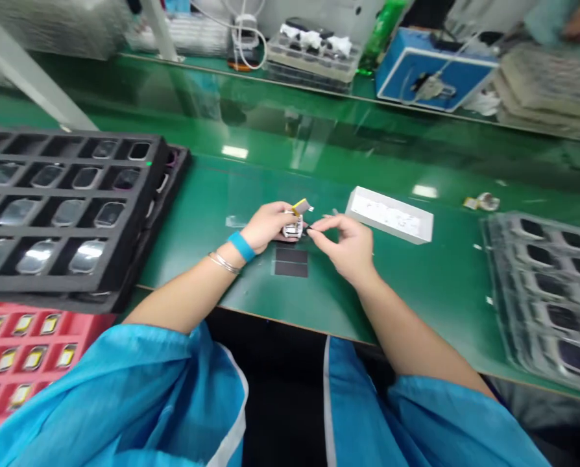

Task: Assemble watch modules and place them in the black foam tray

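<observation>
My left hand [266, 227] is closed around a small smartwatch case [292, 227], with its inside facing up. A yellow-and-grey battery [300, 206] stands tilted out at the top of the case. At the case's right side, my right hand [344, 245] pinches a small dark piece [307, 230] between thumb and forefinger; its exact kind is too small to tell. Just below the hands, dark rectangular strips [291, 262] on a clear sheet lie on the green bench [251, 285].
A white box [390, 217] with small white pieces stands right of my hands. Black foam trays [88, 214] of watch faces and a red tray [41, 350] lie left. Clear plastic trays [545, 295] are stacked right. A shelf [319, 87] with a blue box [431, 68] runs behind.
</observation>
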Demonstrator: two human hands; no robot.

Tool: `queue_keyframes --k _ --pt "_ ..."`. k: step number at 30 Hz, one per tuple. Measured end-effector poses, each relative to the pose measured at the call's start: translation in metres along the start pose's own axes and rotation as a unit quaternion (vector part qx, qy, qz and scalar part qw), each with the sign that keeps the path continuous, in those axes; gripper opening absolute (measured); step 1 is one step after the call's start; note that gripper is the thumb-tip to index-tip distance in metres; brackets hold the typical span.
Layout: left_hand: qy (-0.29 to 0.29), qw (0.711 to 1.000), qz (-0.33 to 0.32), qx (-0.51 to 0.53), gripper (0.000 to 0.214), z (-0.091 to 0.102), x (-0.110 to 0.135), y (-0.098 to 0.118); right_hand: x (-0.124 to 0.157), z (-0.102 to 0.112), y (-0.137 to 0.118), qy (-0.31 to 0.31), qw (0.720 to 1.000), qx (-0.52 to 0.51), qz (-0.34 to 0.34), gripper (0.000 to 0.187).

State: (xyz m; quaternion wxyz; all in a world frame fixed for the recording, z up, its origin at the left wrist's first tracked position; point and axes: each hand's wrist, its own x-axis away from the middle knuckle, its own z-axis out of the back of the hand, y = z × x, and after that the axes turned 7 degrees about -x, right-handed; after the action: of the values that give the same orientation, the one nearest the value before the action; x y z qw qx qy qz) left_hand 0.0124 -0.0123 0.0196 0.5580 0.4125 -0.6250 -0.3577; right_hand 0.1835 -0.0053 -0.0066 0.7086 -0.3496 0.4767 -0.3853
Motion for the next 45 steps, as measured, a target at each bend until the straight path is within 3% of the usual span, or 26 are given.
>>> queue_keyframes --k 8,18,29,36,45 --pt "-0.019 0.999 -0.001 -0.05 0.008 -0.002 0.002 -0.002 -0.002 -0.006 0.0 -0.05 0.988 -0.118 -0.087 0.028" --pt "-0.045 0.998 0.002 -0.046 0.01 -0.003 0.002 -0.004 -0.001 -0.007 -0.006 -0.058 0.994 -0.069 -0.056 0.02" --pt "-0.045 0.999 0.015 -0.001 0.012 -0.005 0.0 -0.007 0.003 -0.008 0.0 -0.037 0.994 0.096 0.042 0.011" --pt "-0.036 0.999 0.019 0.037 0.015 -0.002 -0.002 -0.003 0.004 -0.012 0.003 -0.007 0.956 0.171 0.238 0.005" --pt "-0.041 0.997 0.021 0.056 0.013 0.0 -0.003 -0.004 0.005 -0.014 -0.005 0.037 0.944 0.197 0.261 0.006"
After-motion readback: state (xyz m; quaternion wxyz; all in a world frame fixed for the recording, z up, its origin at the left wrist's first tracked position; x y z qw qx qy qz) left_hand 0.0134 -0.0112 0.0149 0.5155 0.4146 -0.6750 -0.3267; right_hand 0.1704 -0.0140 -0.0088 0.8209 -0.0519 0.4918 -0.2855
